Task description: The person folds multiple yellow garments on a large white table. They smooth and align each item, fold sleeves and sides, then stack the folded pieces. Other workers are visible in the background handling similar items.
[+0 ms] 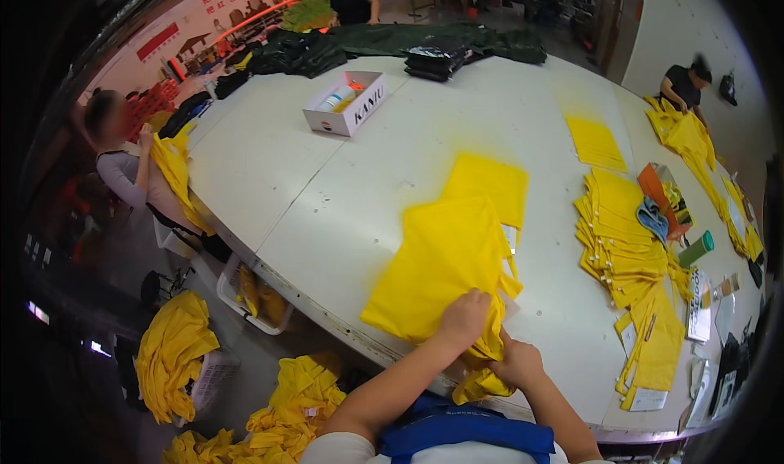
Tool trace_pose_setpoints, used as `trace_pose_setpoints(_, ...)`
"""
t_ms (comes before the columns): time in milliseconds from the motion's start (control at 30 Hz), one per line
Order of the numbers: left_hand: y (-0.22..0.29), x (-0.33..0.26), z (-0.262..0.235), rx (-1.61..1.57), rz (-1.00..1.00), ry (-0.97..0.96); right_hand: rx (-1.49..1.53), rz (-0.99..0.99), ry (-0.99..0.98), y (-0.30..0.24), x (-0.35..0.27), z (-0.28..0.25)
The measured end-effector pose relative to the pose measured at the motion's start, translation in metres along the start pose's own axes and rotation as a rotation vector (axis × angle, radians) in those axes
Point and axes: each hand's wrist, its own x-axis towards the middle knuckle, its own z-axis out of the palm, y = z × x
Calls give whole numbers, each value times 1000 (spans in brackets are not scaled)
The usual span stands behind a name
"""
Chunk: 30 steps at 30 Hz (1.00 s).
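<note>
A yellow garment (437,260) lies partly flat on the white table in front of me, its near end bunched and hanging toward the table's edge. My left hand (467,317) is closed on the cloth near that end. Just to its right, my right hand (518,363) grips the gathered fabric at the table's edge. The fingertips of both hands are partly hidden by the cloth. Beyond the garment, partly beneath it, lies a folded yellow piece (495,182) with a white label or paper at its side.
Stacked folded yellow garments (616,227) lie to the right, near an orange box (663,199) and a green bottle (697,249). A white box (347,105) stands farther back. Yellow cloth heaps (175,354) sit below at left. Co-workers stand at left, right and far side.
</note>
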Motion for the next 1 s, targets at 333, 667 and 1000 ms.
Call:
trace_pose_setpoints(333, -33, -59, 1, -317, 283, 30, 1210, 31, 461, 72, 11, 33)
trace_pose_setpoints(667, -24, -68, 38, -971, -182, -28, 1882, -25, 263, 54, -5, 22)
trace_pose_setpoints(1000, -15, -89, 74, -854, -102, -231, 1669, 106, 251, 60, -4, 8)
